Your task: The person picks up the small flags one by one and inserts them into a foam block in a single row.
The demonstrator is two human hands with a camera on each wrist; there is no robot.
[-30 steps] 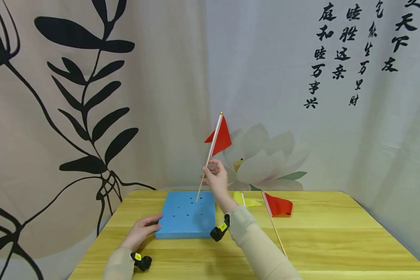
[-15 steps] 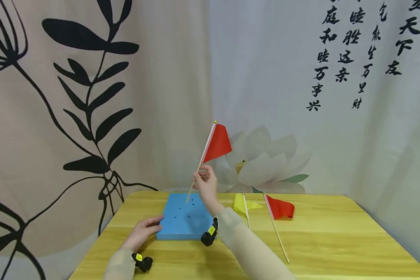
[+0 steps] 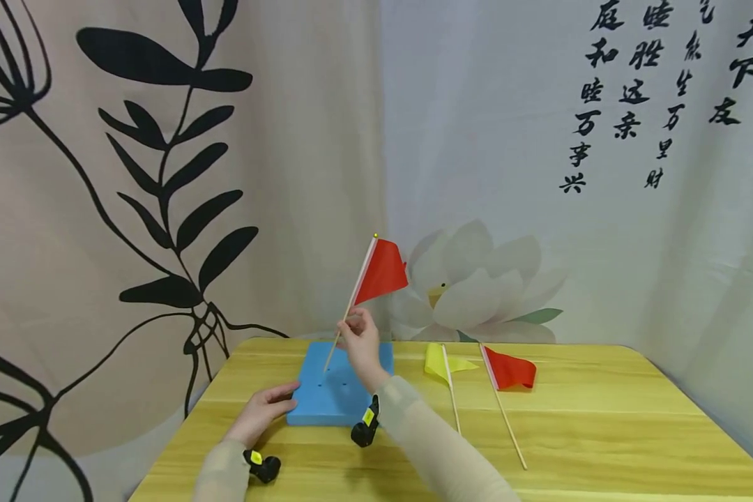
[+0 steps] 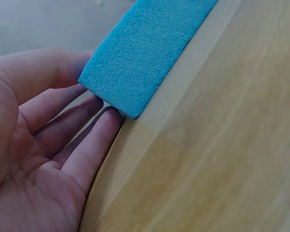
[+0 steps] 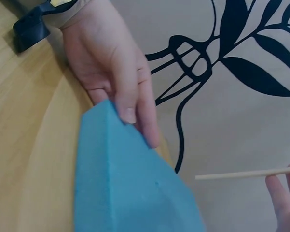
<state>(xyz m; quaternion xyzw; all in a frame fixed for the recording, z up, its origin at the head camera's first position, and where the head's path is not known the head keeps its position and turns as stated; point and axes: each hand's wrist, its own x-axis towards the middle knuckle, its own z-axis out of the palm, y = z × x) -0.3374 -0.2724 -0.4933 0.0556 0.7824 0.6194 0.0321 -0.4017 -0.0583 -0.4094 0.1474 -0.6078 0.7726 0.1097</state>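
Note:
Between thumb and fingertips, my right hand (image 3: 360, 343) pinches the wooden stick of a red flag (image 3: 381, 270), held tilted with its cloth up. Its stick (image 5: 241, 174) points down over a blue foam block (image 3: 326, 408) with small dark holes. In the right wrist view the stick's bare tip appears apart from the block. My left hand (image 3: 262, 413) rests against the block's left side, fingers nearly straight; the left wrist view shows its fingertips (image 4: 111, 118) at the block's corner. My right hand and forearm hide part of the block's right side.
On the wooden table (image 3: 602, 432), right of the block, lie a yellow flag (image 3: 436, 361) and another red flag (image 3: 510, 371), sticks toward me. A printed curtain (image 3: 314, 174) hangs behind the table's back edge.
My right hand has moved left and down with the red flag, bringing its stick lower over the block. The yellow flag's stick has come into fuller view. My left hand stays at the block.

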